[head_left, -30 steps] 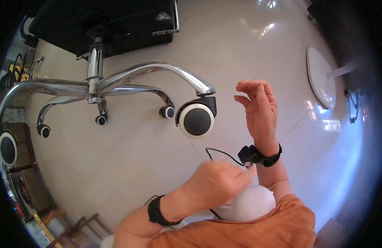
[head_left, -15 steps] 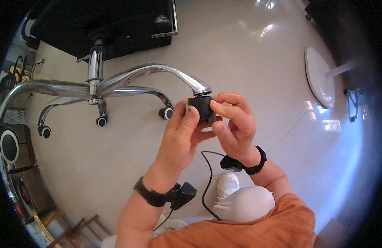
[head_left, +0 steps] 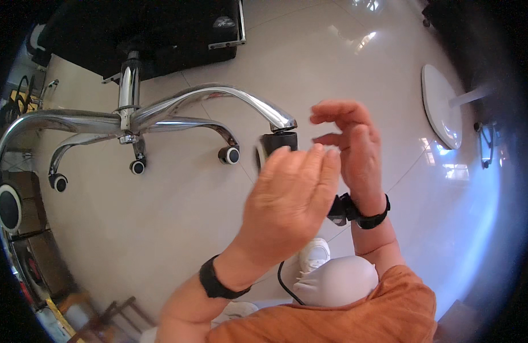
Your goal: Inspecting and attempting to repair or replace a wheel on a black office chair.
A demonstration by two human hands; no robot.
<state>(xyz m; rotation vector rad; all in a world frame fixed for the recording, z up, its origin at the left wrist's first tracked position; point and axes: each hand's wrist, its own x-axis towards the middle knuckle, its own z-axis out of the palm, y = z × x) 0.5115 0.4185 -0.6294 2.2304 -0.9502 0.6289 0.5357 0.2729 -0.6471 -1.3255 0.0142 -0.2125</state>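
A dark caster wheel (head_left: 280, 141) sits under the tip of the nearest chrome leg (head_left: 241, 96) of a swivel chair. My left hand (head_left: 289, 200) is just in front of it, back side up, fingers stretched out to the right; it hides the caster's lower part. Whether that hand touches the caster I cannot tell. To the right of the caster my right hand (head_left: 358, 148) is raised with fingers spread and slightly curved, holding nothing. Chrome column (head_left: 129, 88) and black seat (head_left: 155, 40) belong to the same chair, which lies tilted.
Other legs carry white-ringed casters, one (head_left: 229, 155) behind my left hand and a large one (head_left: 9, 207) at the far left. Boxes (head_left: 52, 260) stand along the left edge. A white round base (head_left: 441, 108) is at right. A black cable (head_left: 284, 286) runs by my knee.
Both hands have let go of the caster. My left hand has turned over and moved in front of it; my right hand has drawn away to the right. The chair leg shifted slightly.
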